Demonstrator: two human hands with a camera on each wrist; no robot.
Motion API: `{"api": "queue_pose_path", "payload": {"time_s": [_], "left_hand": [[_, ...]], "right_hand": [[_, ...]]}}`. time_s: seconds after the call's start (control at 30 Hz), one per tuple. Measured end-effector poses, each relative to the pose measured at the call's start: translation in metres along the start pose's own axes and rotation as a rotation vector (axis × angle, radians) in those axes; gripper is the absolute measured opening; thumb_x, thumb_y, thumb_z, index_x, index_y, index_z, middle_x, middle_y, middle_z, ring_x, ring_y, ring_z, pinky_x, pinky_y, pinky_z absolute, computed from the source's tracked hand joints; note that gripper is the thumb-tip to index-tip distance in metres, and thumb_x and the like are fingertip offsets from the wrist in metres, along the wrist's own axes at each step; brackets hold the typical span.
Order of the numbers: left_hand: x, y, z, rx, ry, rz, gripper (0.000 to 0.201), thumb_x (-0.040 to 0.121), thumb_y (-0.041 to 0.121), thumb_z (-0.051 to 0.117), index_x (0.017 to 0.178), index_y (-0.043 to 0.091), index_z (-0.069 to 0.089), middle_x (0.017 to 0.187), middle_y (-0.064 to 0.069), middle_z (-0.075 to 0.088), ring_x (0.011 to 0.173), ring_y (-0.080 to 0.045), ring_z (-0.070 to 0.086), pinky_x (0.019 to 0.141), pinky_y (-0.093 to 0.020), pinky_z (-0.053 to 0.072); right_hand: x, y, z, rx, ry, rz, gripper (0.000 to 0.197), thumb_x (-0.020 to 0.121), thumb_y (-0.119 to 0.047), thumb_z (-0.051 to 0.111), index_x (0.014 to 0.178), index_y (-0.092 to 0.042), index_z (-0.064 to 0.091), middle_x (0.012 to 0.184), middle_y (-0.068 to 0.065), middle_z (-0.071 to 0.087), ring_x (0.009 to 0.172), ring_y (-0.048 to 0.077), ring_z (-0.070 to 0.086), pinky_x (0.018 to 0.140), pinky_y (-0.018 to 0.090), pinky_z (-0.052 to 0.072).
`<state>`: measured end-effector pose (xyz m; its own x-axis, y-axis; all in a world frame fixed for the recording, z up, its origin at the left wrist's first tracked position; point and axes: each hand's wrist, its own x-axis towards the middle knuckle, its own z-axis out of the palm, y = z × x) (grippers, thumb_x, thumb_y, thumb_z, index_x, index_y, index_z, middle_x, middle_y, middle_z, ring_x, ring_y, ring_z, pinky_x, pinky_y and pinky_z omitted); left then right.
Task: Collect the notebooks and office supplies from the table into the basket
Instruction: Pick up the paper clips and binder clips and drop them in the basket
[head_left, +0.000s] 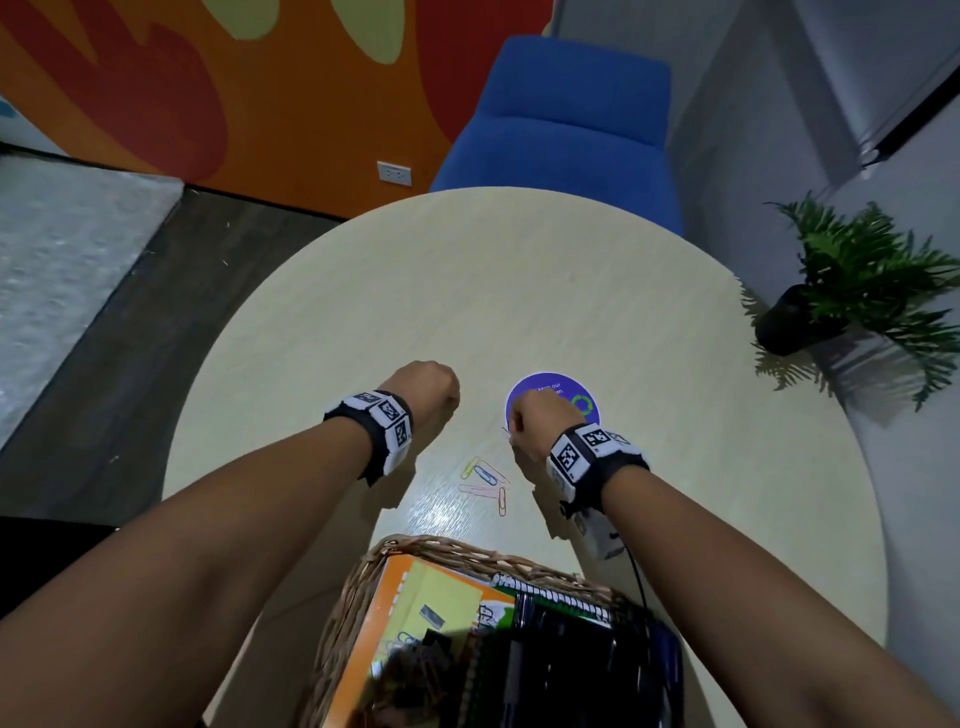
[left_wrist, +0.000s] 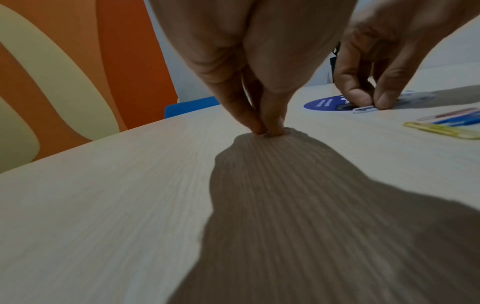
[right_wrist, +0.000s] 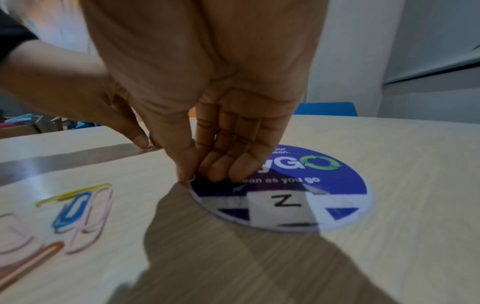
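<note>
My right hand (head_left: 519, 426) pinches one end of a white paper clip (left_wrist: 363, 109) between thumb and forefinger (right_wrist: 185, 174), at the left rim of a round purple sticker (right_wrist: 337, 185). My left hand (left_wrist: 270, 129) presses its pinched fingertips onto the table (head_left: 467, 291) around a small pale paper clip that barely shows. Several coloured paper clips (head_left: 485, 478) lie loose between my wrists, a blue one (right_wrist: 75, 207) and a yellow one (left_wrist: 441, 128) among them. The wicker basket (head_left: 363, 577) at the near edge holds an orange and yellow notebook (head_left: 441, 592), a green spiral notebook (head_left: 566, 603) and small supplies.
The table is round and pale wood. A blue chair (head_left: 566, 119) stands behind its far edge. A potted fern (head_left: 852, 280) sits on the floor to the right. A black cable (head_left: 636, 577) hangs from my right wrist beside the basket.
</note>
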<state>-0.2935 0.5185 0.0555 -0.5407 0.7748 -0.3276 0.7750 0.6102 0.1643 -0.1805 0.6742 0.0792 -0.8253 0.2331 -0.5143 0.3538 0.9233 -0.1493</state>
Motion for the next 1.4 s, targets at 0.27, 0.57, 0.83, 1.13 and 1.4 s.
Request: {"api": "queue_pose_path", "payload": {"time_s": [0.27, 0.57, 0.83, 1.13, 1.4], "left_hand": [[-0.028, 0.003, 0.005, 0.018, -0.059, -0.185, 0.018, 0.091, 0.009, 0.046, 0.099, 0.002, 0.061, 0.105, -0.015, 0.064, 0.099, -0.033, 0.059, 0.070, -0.035, 0.043], [-0.140, 0.003, -0.061, -0.458, 0.104, -0.140, 0.015, 0.082, 0.019, 0.071, 0.097, 0.014, 0.071, 0.079, 0.001, 0.071, 0.071, -0.013, 0.065, 0.075, -0.024, 0.049], [-0.251, 0.057, -0.015, -0.723, -0.027, -0.032, 0.011, 0.078, 0.021, 0.075, 0.088, 0.017, 0.077, 0.076, 0.019, 0.068, 0.066, 0.017, 0.059, 0.063, -0.001, 0.041], [-0.279, 0.040, 0.004, -0.704, 0.093, -0.048, 0.025, 0.093, 0.013, 0.055, 0.112, 0.015, 0.071, 0.100, 0.009, 0.074, 0.090, 0.005, 0.066, 0.081, -0.005, 0.045], [-0.228, 0.009, -0.026, -0.420, 0.243, -0.182, 0.026, 0.090, 0.028, 0.060, 0.113, 0.021, 0.067, 0.109, 0.004, 0.072, 0.096, -0.014, 0.067, 0.086, -0.034, 0.053]], "right_hand": [[-0.017, -0.008, -0.005, -0.049, -0.066, -0.018, 0.013, 0.075, -0.015, 0.064, 0.083, -0.007, 0.070, 0.079, 0.008, 0.065, 0.070, 0.028, 0.059, 0.068, 0.031, 0.054], [-0.073, 0.001, -0.045, 0.355, 0.128, -0.216, 0.021, 0.079, -0.002, 0.062, 0.097, -0.009, 0.071, 0.077, 0.004, 0.063, 0.069, 0.018, 0.057, 0.073, 0.026, 0.046], [-0.161, -0.040, -0.012, 0.329, -0.073, -0.368, 0.013, 0.082, -0.003, 0.063, 0.086, -0.012, 0.071, 0.083, 0.004, 0.071, 0.075, 0.016, 0.066, 0.074, 0.025, 0.051], [-0.200, -0.077, 0.022, 0.251, -0.225, -0.372, 0.020, 0.080, -0.006, 0.066, 0.096, -0.016, 0.071, 0.079, -0.006, 0.065, 0.070, 0.007, 0.060, 0.068, 0.017, 0.046], [-0.168, -0.050, -0.003, -0.024, 0.149, -0.191, 0.028, 0.085, -0.027, 0.060, 0.113, -0.027, 0.062, 0.115, -0.002, 0.067, 0.103, 0.022, 0.062, 0.085, 0.036, 0.049]]}}
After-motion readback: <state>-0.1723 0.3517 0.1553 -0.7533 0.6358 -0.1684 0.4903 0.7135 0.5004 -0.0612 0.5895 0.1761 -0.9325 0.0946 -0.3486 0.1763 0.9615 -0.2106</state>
